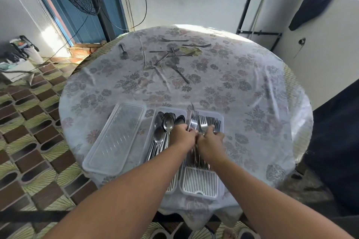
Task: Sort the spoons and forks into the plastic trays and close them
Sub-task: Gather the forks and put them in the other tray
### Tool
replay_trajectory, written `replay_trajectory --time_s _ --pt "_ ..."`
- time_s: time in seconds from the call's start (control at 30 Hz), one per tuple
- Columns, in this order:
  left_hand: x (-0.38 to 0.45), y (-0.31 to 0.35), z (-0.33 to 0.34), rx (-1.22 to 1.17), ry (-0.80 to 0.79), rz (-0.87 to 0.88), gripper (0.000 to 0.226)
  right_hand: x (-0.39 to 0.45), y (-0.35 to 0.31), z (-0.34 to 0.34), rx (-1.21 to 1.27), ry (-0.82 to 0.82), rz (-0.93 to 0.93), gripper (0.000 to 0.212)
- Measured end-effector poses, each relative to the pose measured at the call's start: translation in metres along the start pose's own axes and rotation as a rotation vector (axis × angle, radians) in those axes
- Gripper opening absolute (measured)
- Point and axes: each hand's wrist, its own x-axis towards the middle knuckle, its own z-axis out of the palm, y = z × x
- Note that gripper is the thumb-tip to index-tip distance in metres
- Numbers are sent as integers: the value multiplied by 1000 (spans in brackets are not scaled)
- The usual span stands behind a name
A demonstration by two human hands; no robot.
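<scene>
Left hand (181,135): its fingers are curled round a shiny fork over the fork tray (200,184).
Right hand (210,139): its fingers are bent and pinch the handles of the forks in tray (212,122).
Where the forks are: a big bunch lies in the right tray, points facing away. More loose forks (172,58) lie far off, across the table (252,103).
Where the spoons are: the spoons (165,128) lie heaped in the middle spoon tray (171,109), just beside the fork tray.
How they feel: I think the forks are hard and stiff, a bit heavy in a bunch, and slippery. The points can poke. The thin handle is the best place to hold.
How many: two trays with cutlery, one clear lid (114,137) lying beside them on the left. About nine loose forks far away. The piles in the trays are too packed to count.
</scene>
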Motion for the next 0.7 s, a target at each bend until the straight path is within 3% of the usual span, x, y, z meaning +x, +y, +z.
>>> replay_trajectory --time_s 0.07,0.17,0.3,0.37,0.5,0.6,0.7 --pt "-2 0 -1 -11 9 12 13 0 -5 -3 -17 2 -52 59" --pt "-5 0 -1 6 -24 42 16 0 -9 -5 107 78 -133 25" --pt "-6 -3 1 45 -82 110 15 8 -8 -8 609 -27 83 17" --pt "-10 -2 0 44 -99 134 25 12 -8 -14 686 20 134 12" --pt "-19 5 2 0 -38 118 44 14 -11 -30 336 215 2 14" --pt "-25 1 6 189 77 277 36 10 -9 -40 128 250 -104 23" --pt "-31 0 8 234 64 391 51 14 4 -40 -142 271 -186 20"
